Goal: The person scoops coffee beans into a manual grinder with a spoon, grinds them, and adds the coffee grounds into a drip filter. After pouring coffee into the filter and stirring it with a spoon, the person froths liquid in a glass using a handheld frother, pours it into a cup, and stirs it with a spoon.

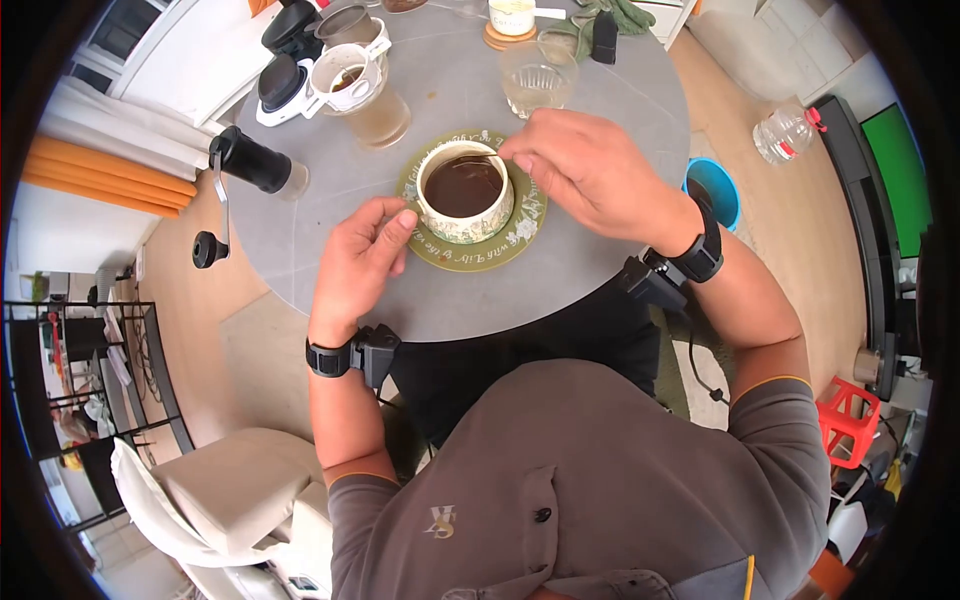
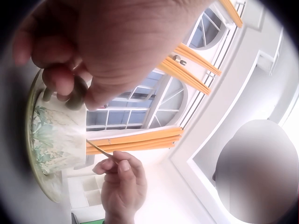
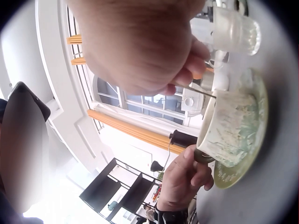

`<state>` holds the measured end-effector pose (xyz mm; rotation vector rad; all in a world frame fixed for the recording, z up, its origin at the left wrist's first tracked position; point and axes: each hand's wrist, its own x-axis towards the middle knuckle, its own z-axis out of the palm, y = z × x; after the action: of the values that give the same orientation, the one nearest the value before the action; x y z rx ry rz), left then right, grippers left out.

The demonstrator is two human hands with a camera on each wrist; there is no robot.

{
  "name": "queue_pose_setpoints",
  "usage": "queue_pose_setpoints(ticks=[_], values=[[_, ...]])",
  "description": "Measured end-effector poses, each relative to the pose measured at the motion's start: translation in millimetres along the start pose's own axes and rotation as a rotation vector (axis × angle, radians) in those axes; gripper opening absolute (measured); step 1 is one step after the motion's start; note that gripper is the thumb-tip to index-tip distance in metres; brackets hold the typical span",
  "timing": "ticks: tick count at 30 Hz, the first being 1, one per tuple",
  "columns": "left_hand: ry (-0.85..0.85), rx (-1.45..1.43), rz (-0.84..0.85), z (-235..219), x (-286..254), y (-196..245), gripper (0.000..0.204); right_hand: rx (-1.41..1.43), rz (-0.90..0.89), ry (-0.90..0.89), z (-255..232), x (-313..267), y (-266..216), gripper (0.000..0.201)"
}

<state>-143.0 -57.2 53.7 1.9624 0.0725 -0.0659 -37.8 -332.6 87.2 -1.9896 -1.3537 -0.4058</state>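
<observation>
A patterned cup (image 1: 465, 228) of dark liquid stands on a green saucer (image 1: 470, 258) near the table's front edge. My left hand (image 1: 362, 250) pinches the cup's handle on its left side; in the left wrist view the dark green handle (image 2: 78, 94) shows between the fingers. From the right, my right hand (image 1: 590, 175) pinches a thin spoon (image 3: 201, 91) above the rim. The spoon slants down into the cup, its lower end hidden by the cup wall and the liquid.
Behind the cup stand a dripper (image 1: 345, 78) on a glass server (image 1: 382, 120) and a clear glass (image 1: 538, 85). A black hand grinder (image 1: 250, 160) is at the left. A white cup (image 1: 511, 15) sits on a coaster at the back.
</observation>
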Motion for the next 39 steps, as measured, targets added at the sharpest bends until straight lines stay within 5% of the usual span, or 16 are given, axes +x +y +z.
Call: queue_pose_setpoints(ticks=[4,6,9,16,22,25,27,30,37,39], values=[[-0.079,-0.052,-0.06,-3,3,0,0.034,0.081,0.179,0.064,5,-1,2,0.014],[-0.089,-0.116,-0.131,-2,3,3,0.035,0.376,0.513,0.059,5,1,-1,0.017],[-0.109,-0.14,-0.145,-2,4,4,0.035,0.601,0.753,0.035,8,3,-2,0.02],[-0.122,-0.15,-0.184,-2,4,4,0.036,0.992,0.916,0.073,21,-5,5,0.021],[-0.119,-0.179,-0.153,-1,3,-2,0.037,0.904,0.749,0.128,12,-6,-2,0.02],[-0.111,-0.194,-0.147,-1,3,-4,0.036,0.644,0.489,0.175,9,-5,-7,0.016],[-0.092,-0.2,-0.139,1,2,-3,0.034,0.127,0.047,0.228,7,-2,-4,0.011],[-0.074,-0.201,-0.127,3,1,-3,0.032,-0.015,-0.104,0.173,4,1,-5,0.013],[-0.044,-0.204,-0.067,9,-2,-7,0.031,-0.123,-0.2,0.131,8,0,3,0.017],[-0.012,-0.174,-0.019,12,-4,-7,0.031,-0.074,-0.085,0.087,10,-3,6,0.015]])
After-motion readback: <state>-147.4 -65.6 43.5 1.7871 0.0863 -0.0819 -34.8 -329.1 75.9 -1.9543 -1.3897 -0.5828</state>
